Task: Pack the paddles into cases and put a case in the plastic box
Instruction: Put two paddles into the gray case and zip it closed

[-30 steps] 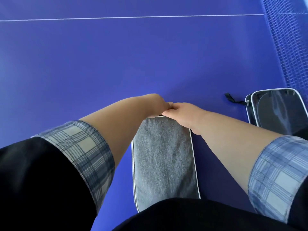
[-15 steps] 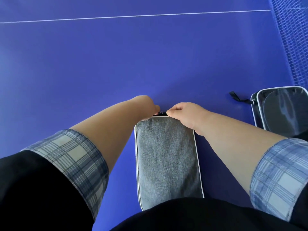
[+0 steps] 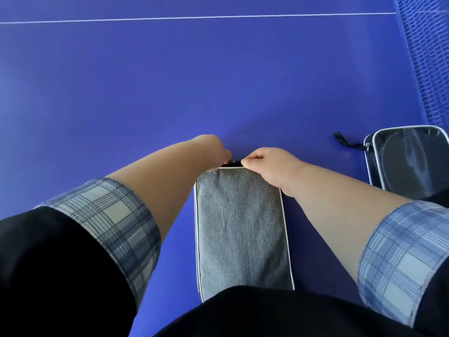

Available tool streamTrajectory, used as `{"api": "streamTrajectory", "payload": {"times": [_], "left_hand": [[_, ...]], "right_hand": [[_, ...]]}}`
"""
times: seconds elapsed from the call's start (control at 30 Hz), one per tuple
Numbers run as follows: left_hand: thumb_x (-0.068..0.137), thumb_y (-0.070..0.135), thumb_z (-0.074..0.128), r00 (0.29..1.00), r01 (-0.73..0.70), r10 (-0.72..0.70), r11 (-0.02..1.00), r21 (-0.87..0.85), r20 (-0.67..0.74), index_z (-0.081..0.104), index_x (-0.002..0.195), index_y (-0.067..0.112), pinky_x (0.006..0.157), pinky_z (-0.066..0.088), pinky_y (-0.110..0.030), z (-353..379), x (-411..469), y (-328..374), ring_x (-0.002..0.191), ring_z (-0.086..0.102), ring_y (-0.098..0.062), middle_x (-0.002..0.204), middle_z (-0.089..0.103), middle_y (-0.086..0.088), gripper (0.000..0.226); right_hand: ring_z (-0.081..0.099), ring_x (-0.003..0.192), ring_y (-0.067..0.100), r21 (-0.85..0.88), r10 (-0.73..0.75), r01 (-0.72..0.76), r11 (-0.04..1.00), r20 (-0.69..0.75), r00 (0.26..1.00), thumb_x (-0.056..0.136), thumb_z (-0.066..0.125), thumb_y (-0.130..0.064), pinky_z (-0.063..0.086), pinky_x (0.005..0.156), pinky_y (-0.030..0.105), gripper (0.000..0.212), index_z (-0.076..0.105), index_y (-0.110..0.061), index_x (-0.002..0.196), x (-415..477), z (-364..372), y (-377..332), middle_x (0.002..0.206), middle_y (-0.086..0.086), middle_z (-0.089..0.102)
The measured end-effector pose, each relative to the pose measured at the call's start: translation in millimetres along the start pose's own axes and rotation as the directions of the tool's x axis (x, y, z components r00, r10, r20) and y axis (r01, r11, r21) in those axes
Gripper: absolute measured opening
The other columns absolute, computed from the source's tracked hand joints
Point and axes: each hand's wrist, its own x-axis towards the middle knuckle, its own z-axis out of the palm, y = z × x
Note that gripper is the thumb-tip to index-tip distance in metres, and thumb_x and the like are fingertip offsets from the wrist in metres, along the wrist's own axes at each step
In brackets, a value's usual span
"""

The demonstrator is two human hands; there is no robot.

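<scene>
Since a second ago the hands have drawn apart, baring a dark zip between them. On the blue table-tennis table, the grey fabric rectangular case with white piping lies at the near edge, centre; plastic box unseen. The right hand pinches the case's far end. The left hand is at the zip, fingers hidden (grip cannot be told). Risk: zip snags fabric, or case slides if the pinch slips.

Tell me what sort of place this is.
Probably a table tennis room, seen from right at the table: a blue table top with a white line, a mesh net on the right, and a grey paddle case and a clear-windowed paddle case lying on it.
</scene>
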Motion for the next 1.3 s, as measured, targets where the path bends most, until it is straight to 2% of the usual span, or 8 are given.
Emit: {"api": "streamTrajectory", "payload": {"times": [0.13,0.23,0.37,0.47,0.57,0.8,1.03,1.3], "left_hand": [[0.102,0.014,0.041,0.996,0.067,-0.067,0.998,0.007,0.063,0.045,0.140,0.014,0.056,0.036,-0.026,-0.1,-4.2,-0.1,0.074,0.054,-0.021,0.120,0.058,-0.011,0.038],[0.102,0.025,0.044,0.997,0.055,-0.056,0.998,0.018,0.060,0.052,0.135,0.011,0.074,0.041,-0.031,0.5,-7.8,-2.2,0.103,0.059,-0.028,0.123,0.062,-0.012,0.037],[0.104,0.013,0.039,0.998,-0.067,0.068,0.997,0.039,-0.008,0.028,0.152,0.014,0.084,0.039,-0.029,7.2,-10.7,-3.6,0.125,0.049,-0.028,0.142,0.049,-0.008,0.050],[0.100,0.048,0.043,0.991,-0.107,0.102,0.992,-0.062,-0.091,0.062,0.123,0.017,0.076,0.041,-0.030,12.0,-14.1,-10.8,0.103,0.059,-0.026,0.115,0.064,-0.005,0.042],[0.094,0.058,0.047,0.955,-0.247,0.274,0.947,0.204,-0.116,0.068,0.108,0.020,0.066,0.043,-0.030,14.1,-17.3,-9.5,0.087,0.061,-0.020,0.094,0.065,0.000,0.045],[0.102,0.008,0.038,0.988,-0.149,0.153,0.958,0.245,-0.001,0.027,0.152,0.017,0.093,0.044,-0.035,12.4,-13.7,8.8,0.130,0.044,-0.026,0.146,0.043,-0.007,0.052],[0.099,0.006,0.042,0.994,-0.104,0.110,0.973,0.208,-0.016,0.035,0.147,0.011,0.099,0.045,-0.038,19.1,-2.1,11.1,0.128,0.047,-0.027,0.136,0.051,-0.010,0.048],[0.099,0.007,0.043,1.000,-0.010,0.010,0.989,0.145,0.004,0.042,0.136,0.008,0.072,0.041,-0.035,17.0,2.2,10.2,0.104,0.055,-0.031,0.117,0.057,-0.011,0.036]], "right_hand": [[0.056,0.080,0.010,0.018,0.006,-0.006,1.000,0.002,1.000,0.086,0.069,-0.045,0.042,0.066,0.026,0.016,0.071,-0.030,0.089,-0.1,0.4,0.3,0.094,-0.004,0.067],[0.055,0.082,0.010,0.034,0.014,-0.014,0.999,0.004,1.000,0.086,0.069,-0.045,0.041,0.066,0.027,0.017,0.071,-0.028,0.089,0.6,-0.1,0.7,0.095,-0.004,0.067],[0.055,0.086,0.007,0.030,0.020,-0.020,0.999,0.000,1.000,0.085,0.069,-0.047,0.040,0.066,0.027,0.018,0.071,-0.029,0.087,1.4,-0.3,1.4,0.094,-0.007,0.066],[0.054,0.084,0.005,0.000,0.018,-0.018,1.000,-0.003,1.000,0.085,0.068,-0.050,0.038,0.064,0.027,0.019,0.068,-0.031,0.082,2.3,-0.8,1.5,0.091,-0.010,0.064],[0.053,0.081,0.005,-0.040,0.012,-0.012,0.999,-0.006,1.000,0.086,0.064,-0.052,0.037,0.063,0.027,0.021,0.068,-0.031,0.082,3.2,-0.3,0.1,0.087,-0.011,0.062],[0.052,0.079,0.006,-0.065,-0.014,0.015,0.998,0.010,1.000,0.088,0.065,-0.045,0.039,0.065,0.024,0.023,0.071,-0.024,0.092,2.8,-1.2,0.5,0.089,-0.007,0.063],[0.054,0.075,0.010,-0.088,-0.018,0.017,0.996,-0.013,1.000,0.086,0.065,-0.048,0.040,0.062,0.026,0.019,0.070,-0.030,0.084,0.8,0.3,3.7,0.084,-0.007,0.064],[0.055,0.076,0.007,-0.088,-0.011,0.006,0.996,-0.059,0.998,0.085,0.066,-0.048,0.036,0.059,0.026,0.015,0.068,-0.034,0.079,2.1,6.8,5.4,0.084,-0.011,0.064]]}}
